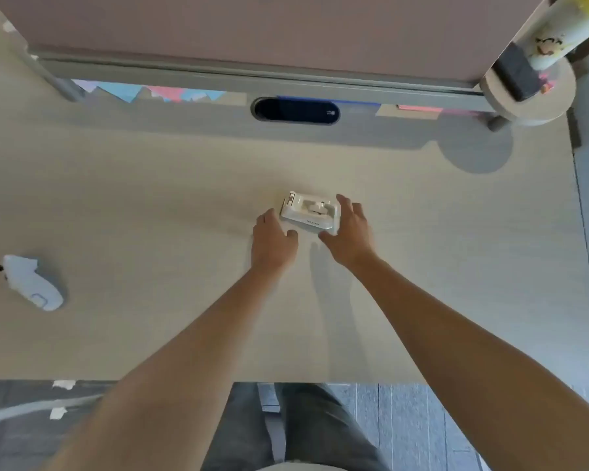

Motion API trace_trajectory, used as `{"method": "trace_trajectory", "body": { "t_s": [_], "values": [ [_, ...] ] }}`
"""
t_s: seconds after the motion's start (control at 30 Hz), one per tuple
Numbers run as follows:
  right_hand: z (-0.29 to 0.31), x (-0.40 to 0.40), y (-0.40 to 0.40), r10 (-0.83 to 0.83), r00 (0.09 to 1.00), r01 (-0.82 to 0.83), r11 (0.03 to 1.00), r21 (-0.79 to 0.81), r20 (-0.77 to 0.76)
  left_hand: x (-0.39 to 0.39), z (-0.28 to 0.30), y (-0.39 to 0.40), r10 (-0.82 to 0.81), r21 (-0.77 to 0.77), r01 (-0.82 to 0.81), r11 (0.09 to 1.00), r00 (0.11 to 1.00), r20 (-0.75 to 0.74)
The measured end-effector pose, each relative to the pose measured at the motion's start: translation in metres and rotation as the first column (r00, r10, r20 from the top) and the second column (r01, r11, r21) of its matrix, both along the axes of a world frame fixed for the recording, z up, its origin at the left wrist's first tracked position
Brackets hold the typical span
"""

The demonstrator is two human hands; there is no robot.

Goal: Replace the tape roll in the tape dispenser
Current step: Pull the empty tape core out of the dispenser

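A white tape dispenser (308, 210) stands in the middle of the pale wooden desk (150, 205), its white hub showing on top. I see no tape roll around the hub. My right hand (349, 232) wraps the dispenser's right end, fingers behind it and thumb at its front corner. My left hand (272, 237) hovers just left of the dispenser with fingers spread, close to its front left corner, and holds nothing.
A white and grey handheld controller (33, 282) lies at the desk's left. A dark oval cable opening (296, 111) sits at the back. A round lamp-like base (531, 90) with a post stands at the back right. The desk's front edge is near my legs.
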State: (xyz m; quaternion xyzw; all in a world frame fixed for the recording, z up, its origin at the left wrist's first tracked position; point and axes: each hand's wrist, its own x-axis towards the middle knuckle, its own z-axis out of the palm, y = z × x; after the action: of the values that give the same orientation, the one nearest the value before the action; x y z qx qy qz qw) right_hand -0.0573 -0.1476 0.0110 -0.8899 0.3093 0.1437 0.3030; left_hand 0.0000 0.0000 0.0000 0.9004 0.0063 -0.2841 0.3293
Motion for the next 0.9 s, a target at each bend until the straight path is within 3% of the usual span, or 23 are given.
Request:
{"method": "trace_trajectory", "body": {
  "t_s": [0.27, 0.57, 0.9],
  "values": [
    [-0.011, 0.025, -0.014, 0.176, 0.984, -0.177, 0.981, -0.074, -0.026, 0.019, -0.014, -0.018, 0.018, -0.162, -0.013, 0.987, 0.999, 0.032],
    [-0.012, 0.019, -0.014, 0.225, 0.974, -0.227, 0.968, -0.109, -0.026, 0.004, -0.018, -0.009, -0.047, -0.129, 0.053, 0.990, 0.998, 0.046],
    [-0.013, -0.046, 0.023, 0.247, 0.969, -0.245, 0.967, -0.061, 0.016, -0.067, -0.021, 0.032, -0.043, -0.111, 0.050, 0.993, 0.997, 0.064]
  ]
}}
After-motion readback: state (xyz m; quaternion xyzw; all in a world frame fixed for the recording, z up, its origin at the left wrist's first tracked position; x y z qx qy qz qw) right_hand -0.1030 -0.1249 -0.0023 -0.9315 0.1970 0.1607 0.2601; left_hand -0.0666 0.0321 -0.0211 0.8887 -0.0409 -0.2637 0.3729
